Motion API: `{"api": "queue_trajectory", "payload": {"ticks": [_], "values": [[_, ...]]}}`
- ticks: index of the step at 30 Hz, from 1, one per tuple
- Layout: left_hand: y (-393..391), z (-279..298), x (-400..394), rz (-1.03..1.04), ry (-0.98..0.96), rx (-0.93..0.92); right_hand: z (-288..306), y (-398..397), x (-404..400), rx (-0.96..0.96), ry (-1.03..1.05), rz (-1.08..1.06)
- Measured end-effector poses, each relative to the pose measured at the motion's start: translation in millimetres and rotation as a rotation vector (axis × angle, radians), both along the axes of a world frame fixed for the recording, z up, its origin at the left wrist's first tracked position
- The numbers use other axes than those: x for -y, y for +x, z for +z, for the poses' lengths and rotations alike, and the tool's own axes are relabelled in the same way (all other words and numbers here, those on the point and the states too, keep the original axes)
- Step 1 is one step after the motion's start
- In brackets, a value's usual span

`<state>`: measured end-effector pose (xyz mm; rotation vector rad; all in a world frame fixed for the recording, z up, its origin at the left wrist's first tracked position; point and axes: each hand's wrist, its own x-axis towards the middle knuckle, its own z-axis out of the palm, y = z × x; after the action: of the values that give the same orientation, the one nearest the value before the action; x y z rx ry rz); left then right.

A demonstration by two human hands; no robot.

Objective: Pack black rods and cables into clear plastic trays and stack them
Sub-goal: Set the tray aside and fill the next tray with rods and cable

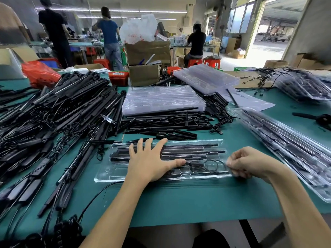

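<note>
A clear plastic tray (105, 173) lies on the green table in front of me, holding black rods (193, 151) in its upper slots and a coiled black cable (211, 165) at its lower right. My left hand (150, 161) presses flat on the tray's middle with fingers spread. At the tray's right end, my right hand (245, 162) pinches the edge with curled fingers. A stack of empty clear trays (161, 99) sits behind, with loose black rods (161, 122) in front of it.
A big heap of black rods and cables (53, 113) fills the left of the table. Packed trays (286, 140) lie stacked at the right, more at the far right (304, 86). Cardboard boxes (145, 63) stand behind. People work at far tables.
</note>
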<state>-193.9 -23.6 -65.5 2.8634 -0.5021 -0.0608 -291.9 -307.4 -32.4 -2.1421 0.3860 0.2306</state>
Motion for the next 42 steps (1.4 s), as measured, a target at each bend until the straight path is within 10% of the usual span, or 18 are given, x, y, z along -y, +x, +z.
{"api": "queue_trajectory", "payload": {"ticks": [42], "values": [[5,-4,1,-0.002,0.01,0.029,-3,0,-20,0.032,-0.014,-0.196]]}}
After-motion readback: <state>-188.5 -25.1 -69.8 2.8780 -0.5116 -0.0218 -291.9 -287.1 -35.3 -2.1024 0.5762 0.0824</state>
